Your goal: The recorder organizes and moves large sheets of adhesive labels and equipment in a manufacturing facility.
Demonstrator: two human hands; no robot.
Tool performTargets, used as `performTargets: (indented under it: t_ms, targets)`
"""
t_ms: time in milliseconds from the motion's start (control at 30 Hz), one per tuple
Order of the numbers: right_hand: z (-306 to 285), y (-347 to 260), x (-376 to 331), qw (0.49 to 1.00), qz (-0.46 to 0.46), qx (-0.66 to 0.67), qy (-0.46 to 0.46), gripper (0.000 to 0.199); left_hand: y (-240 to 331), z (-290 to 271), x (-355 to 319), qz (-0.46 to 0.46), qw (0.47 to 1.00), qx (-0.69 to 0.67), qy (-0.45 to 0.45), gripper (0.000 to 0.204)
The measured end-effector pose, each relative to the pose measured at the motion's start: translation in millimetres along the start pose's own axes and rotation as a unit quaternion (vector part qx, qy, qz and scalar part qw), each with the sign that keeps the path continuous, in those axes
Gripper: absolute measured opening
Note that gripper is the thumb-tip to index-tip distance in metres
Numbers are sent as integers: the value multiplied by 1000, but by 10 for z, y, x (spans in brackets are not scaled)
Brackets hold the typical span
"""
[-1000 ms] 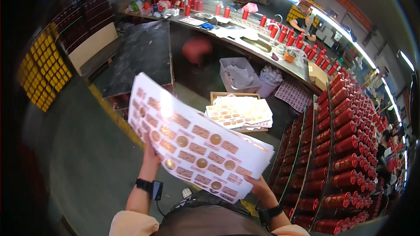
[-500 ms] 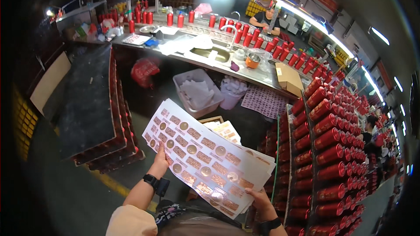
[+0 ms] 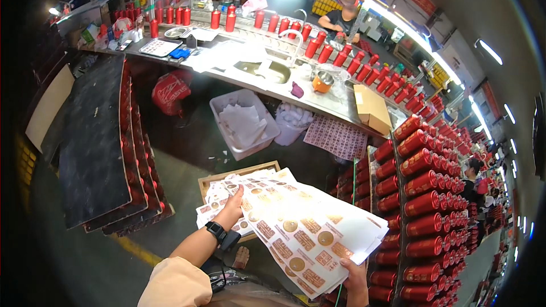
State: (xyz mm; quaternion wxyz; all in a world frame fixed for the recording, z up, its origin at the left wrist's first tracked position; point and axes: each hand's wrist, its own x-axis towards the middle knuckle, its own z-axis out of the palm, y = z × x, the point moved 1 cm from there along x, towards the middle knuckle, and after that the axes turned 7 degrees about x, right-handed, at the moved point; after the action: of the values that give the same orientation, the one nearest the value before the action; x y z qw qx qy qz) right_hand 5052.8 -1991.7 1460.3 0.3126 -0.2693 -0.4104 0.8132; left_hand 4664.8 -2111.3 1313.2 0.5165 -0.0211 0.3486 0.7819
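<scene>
A stack of large printed sheets point(image 3: 316, 214), white with gold seal and coin-like designs, is held tilted in front of me. My left hand point(image 3: 232, 209) is closed on its left edge, thumb on top. The lower right corner is pinched by my right hand point(image 3: 355, 276), whose fingers are partly hidden under the paper. Glare washes out the middle of the top sheet. Beneath its left end, a shallow wooden tray point(image 3: 206, 182) holds more printed sheets point(image 3: 214, 203).
Racks of red bottles point(image 3: 424, 210) rise close on my right. Stacked black boards point(image 3: 94, 142) stand at left. Ahead run a counter with a sink point(image 3: 263, 74), a cardboard box point(image 3: 372, 108) and red bottles. Below are a white bin point(image 3: 245, 128) and a red bag point(image 3: 170, 92). Across the counter sits a person point(image 3: 340, 20).
The held sheets have swung right, and their left end has come down over the wooden tray. More of that tray now shows. My view has shifted slightly; both hands keep their grip.
</scene>
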Motion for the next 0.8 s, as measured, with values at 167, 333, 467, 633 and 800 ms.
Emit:
performTargets:
  t_ms: [167,333,467,633,800]
  targets:
    - [390,-92,34,999,-24,-23,21,65,140,79,192,20,1000,-13,-7,52]
    - [383,93,94,999,4,-37,18,63,270,-187,480,66,995,-69,-16,45]
    - [373,296,201,1000,13,-23,3,61,374,-416,542,131,991,-11,-5,46]
    - [318,516,235,995,76,40,56,58,559,-285,437,151,987,-2,49,51]
    - [476,506,260,994,81,50,58,58,837,-159,415,202,976,-3,81,52]
